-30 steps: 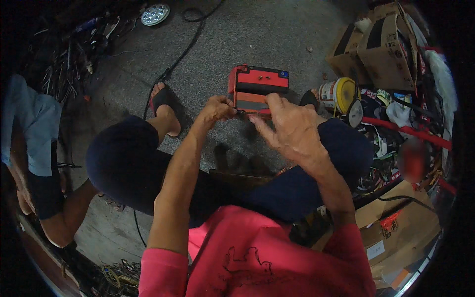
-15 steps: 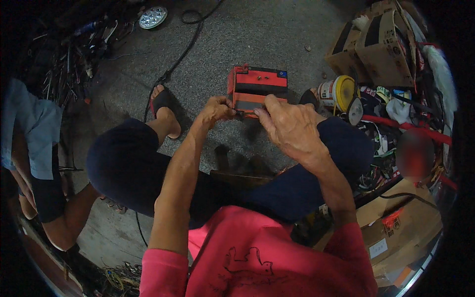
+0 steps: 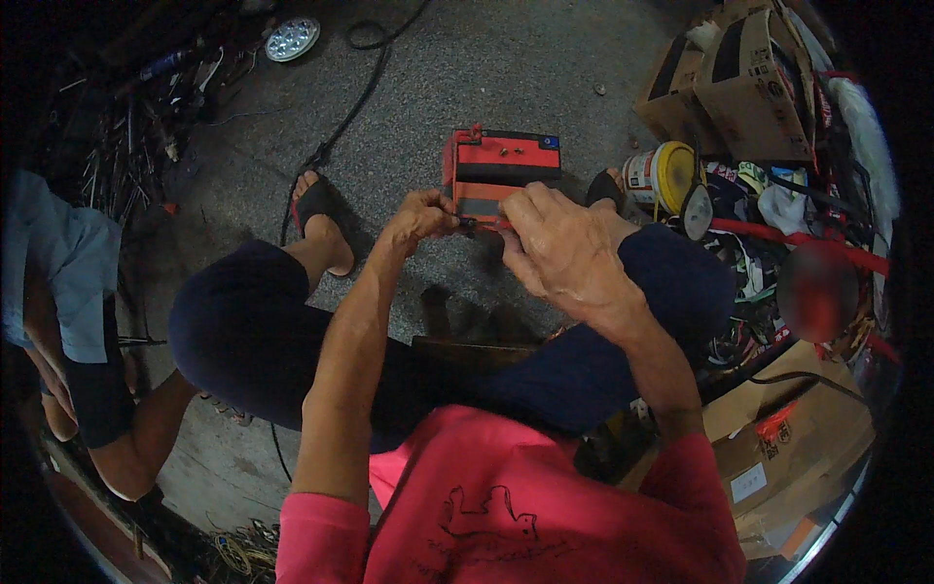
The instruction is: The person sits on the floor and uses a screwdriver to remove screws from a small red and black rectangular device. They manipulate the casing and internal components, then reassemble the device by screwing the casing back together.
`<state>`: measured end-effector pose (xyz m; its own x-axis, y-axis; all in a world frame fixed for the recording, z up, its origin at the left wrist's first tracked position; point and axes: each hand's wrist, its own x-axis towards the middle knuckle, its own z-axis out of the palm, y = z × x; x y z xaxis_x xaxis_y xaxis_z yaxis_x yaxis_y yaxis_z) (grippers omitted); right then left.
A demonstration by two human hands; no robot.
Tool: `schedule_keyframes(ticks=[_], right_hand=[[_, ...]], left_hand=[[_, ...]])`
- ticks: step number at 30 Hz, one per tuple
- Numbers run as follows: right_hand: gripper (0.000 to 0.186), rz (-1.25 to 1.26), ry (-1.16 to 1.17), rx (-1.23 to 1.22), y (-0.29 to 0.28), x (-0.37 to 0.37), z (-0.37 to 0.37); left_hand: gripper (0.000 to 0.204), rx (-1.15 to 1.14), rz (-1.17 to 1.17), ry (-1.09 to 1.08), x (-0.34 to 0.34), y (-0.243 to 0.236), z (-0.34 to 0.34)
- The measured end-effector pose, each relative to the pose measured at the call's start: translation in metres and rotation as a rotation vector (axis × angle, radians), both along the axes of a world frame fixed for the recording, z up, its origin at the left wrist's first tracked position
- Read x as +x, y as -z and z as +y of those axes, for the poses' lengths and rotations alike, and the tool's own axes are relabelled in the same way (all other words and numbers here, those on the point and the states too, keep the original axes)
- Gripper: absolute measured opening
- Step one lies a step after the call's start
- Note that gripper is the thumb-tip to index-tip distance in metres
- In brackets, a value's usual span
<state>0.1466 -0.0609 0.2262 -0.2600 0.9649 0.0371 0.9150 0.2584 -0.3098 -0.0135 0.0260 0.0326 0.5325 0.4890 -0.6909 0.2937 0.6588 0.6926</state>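
Note:
On the floor between my feet stands a red-and-black box (image 3: 506, 151) with two small metal studs on its upper red face. A lighter orange-red panel with a grey strip (image 3: 479, 206) lies along its near side. At the left end of that panel my left hand (image 3: 424, 219) has its fingers pinched around a small dark piece (image 3: 467, 223), too small to name. My right hand (image 3: 569, 248) covers the panel's right end, thumb and fingers curled toward its near edge. What the right fingers grip is hidden beneath them.
A black cable (image 3: 365, 102) runs across the floor on the left. Scrap metal rods (image 3: 131, 127) lie at far left, near a round lamp (image 3: 293, 40). Rightward are a yellow-lidded bucket (image 3: 671, 178), cardboard boxes (image 3: 749, 83) and clutter. Another person's grey shirt (image 3: 68, 253) shows at left.
My right hand has shifted slightly, its thumb turning down and away from the panel's near edge. My left hand keeps its pinch. The whole view has moved a little.

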Motion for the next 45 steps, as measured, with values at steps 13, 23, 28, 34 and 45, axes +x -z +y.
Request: schedule_keyframes(ticks=[13, 23, 28, 34, 45], right_hand=[[0.023, -0.013, 0.023, 0.073, 0.003, 0.000, 0.000], [0.025, 0.016, -0.067, 0.177, 0.007, -0.002, 0.001], [0.024, -0.118, 0.113, -0.062, -0.005, -0.010, -0.001], [0.024, -0.054, 0.032, 0.016, -0.002, -0.003, -0.001], [0.023, 0.009, 0.054, -0.053, -0.002, 0.003, -0.003]], left_hand=[[0.018, 0.075, -0.001, -0.025, 0.003, -0.003, -0.002], [0.016, 0.031, -0.026, 0.024, -0.001, 0.013, -0.001], [0.016, 0.005, 0.000, 0.022, 0.000, 0.002, -0.001], [0.014, -0.013, -0.001, 0.037, -0.001, 0.007, -0.002], [0.015, -0.057, -0.010, 0.035, 0.000, -0.003, -0.003]])
